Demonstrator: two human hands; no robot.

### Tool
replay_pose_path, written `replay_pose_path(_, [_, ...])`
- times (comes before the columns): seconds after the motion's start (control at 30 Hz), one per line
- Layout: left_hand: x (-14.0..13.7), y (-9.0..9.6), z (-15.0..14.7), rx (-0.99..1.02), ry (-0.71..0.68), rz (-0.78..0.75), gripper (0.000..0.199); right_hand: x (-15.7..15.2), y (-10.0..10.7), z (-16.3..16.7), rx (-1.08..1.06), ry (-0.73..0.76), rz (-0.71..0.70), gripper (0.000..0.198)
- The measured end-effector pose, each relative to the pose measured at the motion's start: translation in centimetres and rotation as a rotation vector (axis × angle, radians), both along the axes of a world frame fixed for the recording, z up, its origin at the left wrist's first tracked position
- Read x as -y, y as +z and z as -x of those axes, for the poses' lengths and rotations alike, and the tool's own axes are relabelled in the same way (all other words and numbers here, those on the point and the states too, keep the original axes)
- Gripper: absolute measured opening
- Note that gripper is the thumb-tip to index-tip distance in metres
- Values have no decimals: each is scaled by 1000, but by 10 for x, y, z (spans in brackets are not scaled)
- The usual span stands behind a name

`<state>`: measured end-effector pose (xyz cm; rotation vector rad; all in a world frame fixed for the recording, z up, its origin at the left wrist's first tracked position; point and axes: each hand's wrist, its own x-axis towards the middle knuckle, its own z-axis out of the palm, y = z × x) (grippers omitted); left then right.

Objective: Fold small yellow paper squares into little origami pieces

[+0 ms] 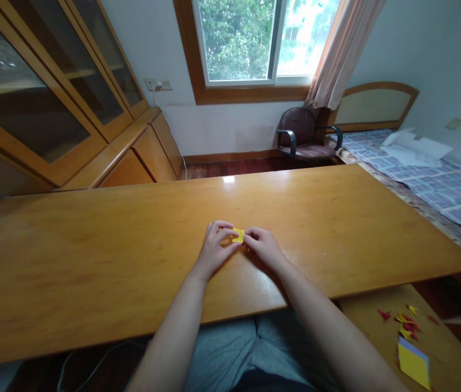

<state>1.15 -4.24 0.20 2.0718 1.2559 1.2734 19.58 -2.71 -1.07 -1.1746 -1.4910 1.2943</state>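
A small piece of folded yellow paper (238,235) is held between my two hands, just above or on the wooden table (103,256). My left hand (216,245) grips its left side, thumb below and fingers curved over the top. On its right edge, my right hand (263,246) pinches the paper between thumb and fingertips. The fingers partly cover the paper, so its exact folds cannot be made out.
At the lower right, a lower wooden surface (371,316) bears several small red and yellow folded paper figures (407,324) and a stack of yellow paper squares (413,363). A brown armchair (301,133) stands beyond the table, beside a bed (426,169). Glass-fronted cabinets (91,136) line the left.
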Motion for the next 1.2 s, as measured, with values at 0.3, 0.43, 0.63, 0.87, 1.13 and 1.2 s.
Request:
replay_pose_path(0.3, [-2,0,2,65,-113,66,9,1,0,-1,19,31,-20,19])
replay_pose_path(0.43, [-3,-1,2,94,-118,103,10,1,0,-1,43,33,-37,19])
replay_pose_path(0.63, [-2,1,2,111,-102,110,10,1,0,-1,65,24,-68,19])
replay_pose_path(0.87, [-5,-1,3,155,-123,181,15,1,1,-1,48,20,-54,18])
replay_pose_path(1.13, [-5,-3,3,106,-90,117,13,1,2,-2,27,20,-45,20])
replay_pose_path(1.2, [-4,-3,3,86,-86,86,12,1,1,-2,19,16,-44,21])
